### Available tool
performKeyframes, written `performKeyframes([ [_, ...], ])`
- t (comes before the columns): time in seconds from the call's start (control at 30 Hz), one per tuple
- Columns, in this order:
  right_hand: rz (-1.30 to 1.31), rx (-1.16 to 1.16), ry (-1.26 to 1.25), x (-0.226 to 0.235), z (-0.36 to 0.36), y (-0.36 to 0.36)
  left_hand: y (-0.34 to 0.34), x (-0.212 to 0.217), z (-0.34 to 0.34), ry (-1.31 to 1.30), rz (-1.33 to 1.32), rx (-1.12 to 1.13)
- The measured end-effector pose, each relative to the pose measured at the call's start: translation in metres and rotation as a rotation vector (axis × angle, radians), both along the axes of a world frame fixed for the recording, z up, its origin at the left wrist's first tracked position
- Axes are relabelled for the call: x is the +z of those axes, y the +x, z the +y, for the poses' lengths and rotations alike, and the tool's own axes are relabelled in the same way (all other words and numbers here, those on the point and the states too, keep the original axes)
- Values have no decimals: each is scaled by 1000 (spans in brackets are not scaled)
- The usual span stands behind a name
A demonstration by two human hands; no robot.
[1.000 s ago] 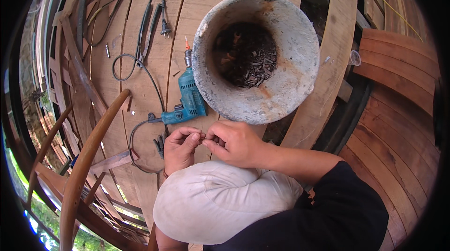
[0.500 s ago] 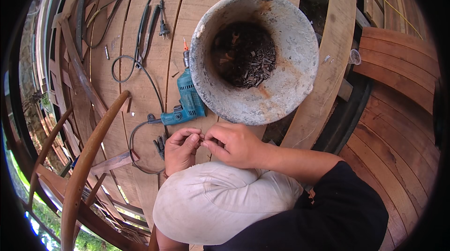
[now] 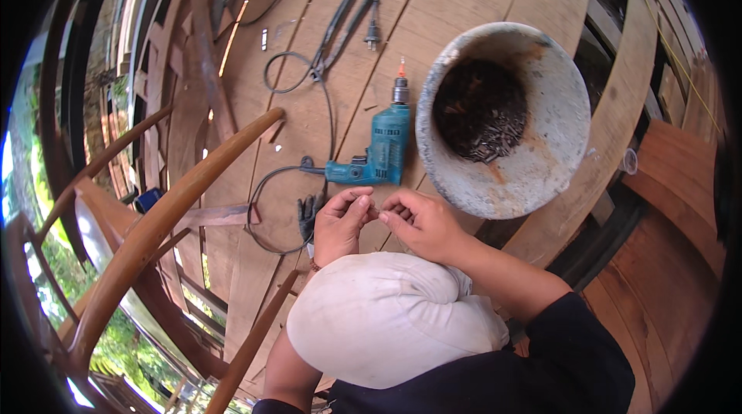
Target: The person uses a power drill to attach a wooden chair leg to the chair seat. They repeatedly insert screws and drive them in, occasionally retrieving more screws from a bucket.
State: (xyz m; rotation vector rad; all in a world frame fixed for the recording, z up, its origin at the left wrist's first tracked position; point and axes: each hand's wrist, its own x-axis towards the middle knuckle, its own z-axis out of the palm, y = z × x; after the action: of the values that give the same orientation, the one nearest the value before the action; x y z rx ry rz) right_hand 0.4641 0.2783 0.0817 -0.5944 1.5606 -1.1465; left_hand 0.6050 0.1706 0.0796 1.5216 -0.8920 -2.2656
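Note:
My left hand [image 3: 344, 222] and my right hand [image 3: 421, 224] meet in front of my light-coloured trouser knee [image 3: 363, 313]. Both pinch with thumb and fingers around something tiny, too small to name. Just beyond them, a teal power drill [image 3: 388, 139] lies on the wooden planks, its orange-tipped bit pointing away from me. To its right stands a worn grey bucket [image 3: 568, 124], tilted in view, with many small metal pieces like screws or nails [image 3: 498, 136] in its dark bottom. A dark glove [image 3: 311, 214] lies left of my left hand.
The drill's black cord [image 3: 332, 116] loops over the planks, near its plug [image 3: 372, 35]. A curved wooden chair frame [image 3: 185, 174] rises at left. Scrap wood [image 3: 209, 66] lies far left. A clear plastic cup [image 3: 630, 160] is at right, beside stacked boards [image 3: 672, 166].
The view has swung left, so drill and bucket appear further right and more chair shows. My hands stay close together, with a slightly wider gap between them.

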Motion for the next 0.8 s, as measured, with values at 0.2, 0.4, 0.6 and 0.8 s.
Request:
performKeyframes([
  [0.2, 387, -185, 254, -81, 0, 44, 61, -1, 6, -13, -200, 69],
  [0.4, 613, -386, 407, -158, -48, 52, 129, 2, 48, 94, -254, -3],
  [0.6, 434, -442, 514, -149, -64, 38, 187, -33, 88, -54, -266, 29],
  [0.8, 420, -323, 353, -121, -35, 27, 119, -27, 6, -168, -391, 116],
])
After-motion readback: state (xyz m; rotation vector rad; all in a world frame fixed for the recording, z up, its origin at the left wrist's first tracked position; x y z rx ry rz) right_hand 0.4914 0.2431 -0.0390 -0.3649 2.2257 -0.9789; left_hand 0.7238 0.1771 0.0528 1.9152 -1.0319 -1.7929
